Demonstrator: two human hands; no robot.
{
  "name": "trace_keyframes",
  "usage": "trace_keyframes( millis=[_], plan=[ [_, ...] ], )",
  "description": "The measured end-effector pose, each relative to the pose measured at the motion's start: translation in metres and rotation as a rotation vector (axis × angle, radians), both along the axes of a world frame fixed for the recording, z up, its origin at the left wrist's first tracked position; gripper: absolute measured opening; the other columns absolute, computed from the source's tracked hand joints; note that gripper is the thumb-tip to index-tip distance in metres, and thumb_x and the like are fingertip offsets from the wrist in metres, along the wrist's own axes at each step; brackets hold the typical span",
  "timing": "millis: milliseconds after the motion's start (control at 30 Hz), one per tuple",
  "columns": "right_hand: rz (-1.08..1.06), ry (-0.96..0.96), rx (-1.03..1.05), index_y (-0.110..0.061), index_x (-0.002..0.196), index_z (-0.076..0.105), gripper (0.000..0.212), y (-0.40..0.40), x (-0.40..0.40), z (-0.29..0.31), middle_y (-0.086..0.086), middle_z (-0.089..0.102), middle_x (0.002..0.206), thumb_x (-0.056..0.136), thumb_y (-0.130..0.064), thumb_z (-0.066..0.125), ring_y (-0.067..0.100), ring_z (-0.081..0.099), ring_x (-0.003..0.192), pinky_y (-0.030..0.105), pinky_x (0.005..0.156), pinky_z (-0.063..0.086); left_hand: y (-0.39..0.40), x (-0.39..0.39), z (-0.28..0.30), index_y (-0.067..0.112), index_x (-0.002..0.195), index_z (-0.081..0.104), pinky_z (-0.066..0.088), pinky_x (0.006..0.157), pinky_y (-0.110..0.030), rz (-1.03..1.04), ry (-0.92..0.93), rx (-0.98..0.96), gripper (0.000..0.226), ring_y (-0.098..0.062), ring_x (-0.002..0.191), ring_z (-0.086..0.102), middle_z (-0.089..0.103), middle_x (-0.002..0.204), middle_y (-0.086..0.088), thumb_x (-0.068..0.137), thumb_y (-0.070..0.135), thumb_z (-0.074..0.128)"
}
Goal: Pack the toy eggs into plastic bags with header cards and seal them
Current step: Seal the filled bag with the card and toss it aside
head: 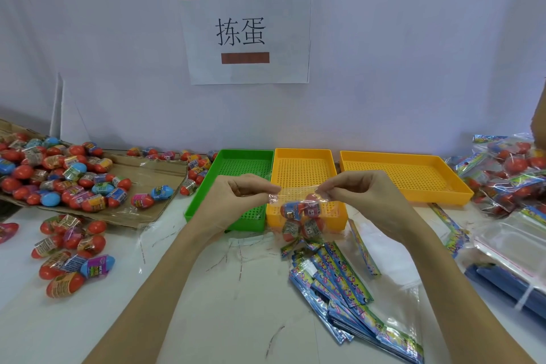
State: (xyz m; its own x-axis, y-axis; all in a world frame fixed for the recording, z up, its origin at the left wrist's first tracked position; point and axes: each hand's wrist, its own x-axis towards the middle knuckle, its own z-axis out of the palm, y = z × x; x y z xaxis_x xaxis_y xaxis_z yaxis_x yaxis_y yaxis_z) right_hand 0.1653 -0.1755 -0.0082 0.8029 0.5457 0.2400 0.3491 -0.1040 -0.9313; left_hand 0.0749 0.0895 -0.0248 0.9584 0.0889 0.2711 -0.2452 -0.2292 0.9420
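Head view: left hand point(236, 198) and right hand point(359, 196) each pinch the plastic bag point(300, 216) mouth; the bag hangs vertically, toy eggs point(307, 210) inside, above the counter point(224, 304).

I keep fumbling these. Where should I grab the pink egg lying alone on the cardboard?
Grip the pink toy egg across its narrow middle, coming straight down from above. It lies on its side on the flattened cardboard, long axis roughly left to right, with bare gaps in front and behind for thumb and finger.
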Motion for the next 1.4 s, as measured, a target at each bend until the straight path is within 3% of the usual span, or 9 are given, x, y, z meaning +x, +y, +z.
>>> trace_keyframes(
  millis=[233,367,533,700,767,867,1033,1200,1400],
  plan=[
    [-0.041,0.022,0.03,-0.011,0.1,0.082,0.026,0.003,0.0,0.001,0.001,0.08,0.098,0.1,0.001,0.058,0.017,0.075,0.097,0.022,0.085,0.059,-0.008,-0.001,0.001,0.018,0.099,0.084,0.059,0.087,-0.025,0.012,-0.026,-0.067,0.014,-0.021,0.099,0.075,0.079,0.101,-0.005,0.086,0.023,0.081],
    [-0.045,0.002,0.028,-0.013,0.101,0.078,0.01,0.009,-0.002,-0.004,0.003,0.079,0.095,0.092,-0.009,0.075,0.021,0.075,0.093,0.028,0.084,0.061,-0.014,0.002,-0.002,0.014,0.094,0.084,0.058,0.08,-0.019,0.064,-0.022,-0.073,0.013,-0.017,0.092,0.077,0.081,0.094,-0.005,0.082,0.011,0.086],
    [-0.05,0.04,0.053,-0.013,0.107,0.07,0.018,0.011,-0.002,-0.007,0.006,0.077,0.093,0.091,-0.01,0.076,0.025,0.075,0.093,0.036,0.089,0.062,-0.012,0.001,0.0,0.013,0.095,0.081,0.057,0.079,-0.018,0.062,0.016,-0.101,0.017,-0.014,0.087,0.075,0.08,0.093,-0.005,0.081,0.004,0.085],
    [0.073,0.059,0.108,-0.014,0.117,0.066,0.027,0.019,-0.011,-0.004,0.005,0.079,0.094,0.092,-0.008,0.075,0.021,0.075,0.094,0.027,0.085,0.058,-0.019,-0.002,0.007,0.026,0.113,0.074,0.058,0.09,-0.025,0.014,0.03,0.034,0.032,-0.008,0.105,0.07,0.075,0.113,0.01,0.084,0.037,0.081],
    [0.12,0.041,0.158,-0.012,0.12,0.064,0.029,0.027,-0.017,-0.003,0.008,0.079,0.099,0.093,-0.008,0.075,0.023,0.076,0.097,0.028,0.086,0.058,-0.031,-0.003,0.006,0.025,0.111,0.076,0.061,0.082,-0.026,-0.005,0.027,0.076,0.029,-0.011,0.097,0.074,0.078,0.106,0.006,0.086,0.04,0.08],
    [0.051,0.012,0.178,-0.02,0.126,0.065,0.033,0.034,-0.02,-0.003,0.003,0.078,0.109,0.094,-0.021,0.074,0.02,0.074,0.105,0.033,0.092,0.059,-0.042,0.0,0.001,0.018,0.096,0.079,0.057,0.062,-0.023,0.11,0.0,0.002,0.012,-0.015,0.077,0.075,0.079,0.087,-0.002,0.089,0.027,0.082],
    [-0.068,-0.05,-0.132,-0.027,0.106,0.077,0.017,0.027,-0.015,-0.009,-0.008,0.078,0.095,0.093,-0.037,0.074,0.01,0.073,0.088,0.032,0.08,0.061,-0.04,0.002,0.001,0.016,0.093,0.079,0.055,0.071,-0.027,0.343,0.068,-0.357,0.019,-0.014,0.081,0.071,0.079,0.089,-0.001,0.08,0.029,0.084],
    [-0.134,-0.013,-0.038,-0.021,0.097,0.078,0.01,0.03,-0.015,-0.009,-0.004,0.076,0.085,0.092,-0.03,0.076,0.013,0.072,0.078,0.029,0.076,0.062,-0.038,-0.001,0.007,0.021,0.092,0.08,0.054,0.076,-0.032,0.313,0.136,-0.436,0.023,-0.013,0.083,0.073,0.08,0.092,-0.001,0.075,0.034,0.085],
    [-0.036,0.213,0.085,-0.014,0.093,0.076,0.03,0.025,-0.017,-0.002,-0.007,0.07,0.076,0.079,-0.04,0.077,0.006,0.067,0.077,0.022,0.076,0.058,-0.032,-0.003,0.014,0.016,0.089,0.081,0.06,0.073,-0.024,0.191,0.098,-0.498,0.021,-0.016,0.086,0.075,0.08,0.097,-0.006,0.073,0.03,0.084]
  ],
)
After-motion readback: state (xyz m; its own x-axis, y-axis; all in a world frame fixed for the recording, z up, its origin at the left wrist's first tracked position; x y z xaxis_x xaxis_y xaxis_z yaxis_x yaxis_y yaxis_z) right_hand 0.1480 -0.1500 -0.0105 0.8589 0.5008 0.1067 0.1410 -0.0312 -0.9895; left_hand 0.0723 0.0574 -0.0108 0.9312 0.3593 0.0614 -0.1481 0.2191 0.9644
